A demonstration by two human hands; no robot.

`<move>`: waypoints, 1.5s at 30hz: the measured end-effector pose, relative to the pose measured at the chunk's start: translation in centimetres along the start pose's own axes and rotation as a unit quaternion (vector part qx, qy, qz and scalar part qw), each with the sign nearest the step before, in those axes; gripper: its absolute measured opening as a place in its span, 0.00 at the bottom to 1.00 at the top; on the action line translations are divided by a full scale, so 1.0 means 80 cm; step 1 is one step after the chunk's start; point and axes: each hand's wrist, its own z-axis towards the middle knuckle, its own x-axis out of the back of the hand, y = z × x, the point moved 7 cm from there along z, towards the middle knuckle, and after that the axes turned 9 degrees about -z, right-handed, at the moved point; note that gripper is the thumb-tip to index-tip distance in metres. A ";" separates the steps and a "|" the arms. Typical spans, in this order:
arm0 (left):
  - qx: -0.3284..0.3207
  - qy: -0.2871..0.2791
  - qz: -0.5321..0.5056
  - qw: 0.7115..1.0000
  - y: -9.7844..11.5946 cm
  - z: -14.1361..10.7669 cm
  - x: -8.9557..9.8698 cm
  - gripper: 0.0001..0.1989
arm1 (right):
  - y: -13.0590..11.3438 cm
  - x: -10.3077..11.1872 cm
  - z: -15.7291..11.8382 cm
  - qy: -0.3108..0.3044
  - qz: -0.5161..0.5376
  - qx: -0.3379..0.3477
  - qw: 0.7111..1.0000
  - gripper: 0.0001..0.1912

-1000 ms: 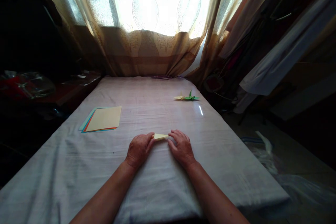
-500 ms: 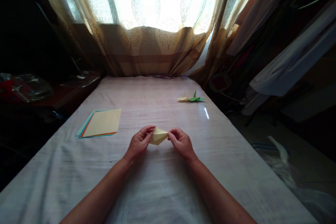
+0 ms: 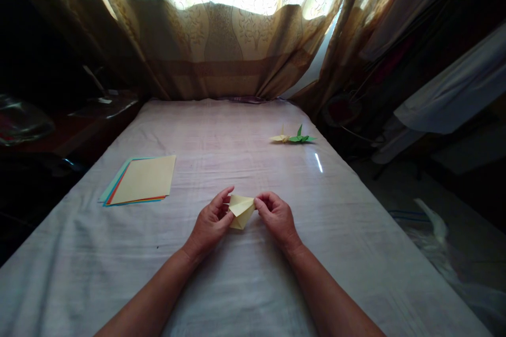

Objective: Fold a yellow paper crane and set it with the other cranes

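A small pale yellow folded paper [image 3: 241,211] is held between my two hands over the cloth-covered surface [image 3: 221,284]. My left hand [image 3: 211,222] grips its left side with the thumb in front, the index finger raised above the others. With thumb and fingertips, my right hand [image 3: 279,218] pinches the paper's right corner. The flaps of the paper stand partly apart, showing creases. Its left edge is partly hidden by my left fingers.
A stack of coloured paper sheets [image 3: 144,180], cream on top, lies to the left. Farther back on the right sit a cream folded paper bird [image 3: 281,138] and a green one [image 3: 302,138], side by side. A curtain [image 3: 221,52] hangs behind the far edge.
The folded paper's flaps have spread wider, and its lower part now hangs further down. My left index finger has lifted. The whole view has tilted slightly downward.
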 end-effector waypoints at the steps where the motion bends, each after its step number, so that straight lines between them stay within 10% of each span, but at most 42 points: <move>1: -0.007 0.015 0.009 1.000 0.001 -0.001 0.002 0.29 | -0.003 0.000 -0.002 -0.005 -0.010 0.006 1.000 0.13; 18: 0.015 0.088 -0.002 0.996 0.010 -0.006 0.008 0.16 | -0.015 -0.016 -0.018 -0.047 -0.046 0.033 0.997 0.10; 45: 0.063 0.120 -0.098 0.986 0.004 -0.006 0.010 0.29 | -0.022 -0.023 -0.025 -0.116 -0.079 0.046 0.989 0.22</move>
